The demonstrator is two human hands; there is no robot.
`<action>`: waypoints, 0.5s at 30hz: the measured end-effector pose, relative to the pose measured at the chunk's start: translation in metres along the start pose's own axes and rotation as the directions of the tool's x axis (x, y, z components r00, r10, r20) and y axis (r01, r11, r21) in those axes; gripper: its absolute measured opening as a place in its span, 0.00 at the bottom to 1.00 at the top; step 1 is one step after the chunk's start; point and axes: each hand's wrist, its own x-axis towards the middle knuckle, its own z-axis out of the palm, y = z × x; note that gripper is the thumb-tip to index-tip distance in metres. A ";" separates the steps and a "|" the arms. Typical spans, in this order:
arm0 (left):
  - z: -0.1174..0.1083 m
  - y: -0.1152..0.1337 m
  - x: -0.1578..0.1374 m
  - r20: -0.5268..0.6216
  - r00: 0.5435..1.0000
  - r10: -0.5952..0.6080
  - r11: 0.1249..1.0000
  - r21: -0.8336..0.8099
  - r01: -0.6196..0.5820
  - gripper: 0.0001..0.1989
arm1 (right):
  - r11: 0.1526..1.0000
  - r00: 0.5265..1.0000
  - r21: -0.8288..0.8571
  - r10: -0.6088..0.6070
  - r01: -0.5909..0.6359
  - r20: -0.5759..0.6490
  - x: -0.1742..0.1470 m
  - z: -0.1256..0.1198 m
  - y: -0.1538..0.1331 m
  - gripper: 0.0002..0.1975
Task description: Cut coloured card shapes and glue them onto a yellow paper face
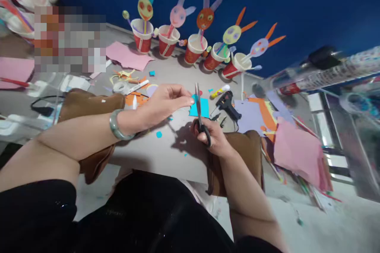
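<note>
The blue paper (pixel 203 107) is just left of the glue gun (pixel 228 104), and the scissors (pixel 198 106) lie across it, blades pointing away from you. Your left hand (pixel 162 104) pinches the paper's left edge between thumb and fingertips; your right hand (pixel 218 138), nearer to you than the glue gun, is wrapped around the black handles. Those pinching fingertips sit very near the blades, so a slip of the sheet or a drifting wrist could nick your thumb. The hold is at only 1 edge, so the paper may also bend or twist and the cut wander. Your left forearm reaches in from the lower left with the wrist raised, your right from the lower right with the handles low in the palm. 5 red cups (pixel 194 49) with rabbit faces stand in a row beyond the glue gun.
</note>
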 end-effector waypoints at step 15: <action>-0.001 -0.005 0.003 0.000 1.000 0.000 1.000 -0.028 0.000 0.09 | 1.000 1.000 0.002 -0.013 0.013 -0.013 0.002 0.000 -0.005 0.34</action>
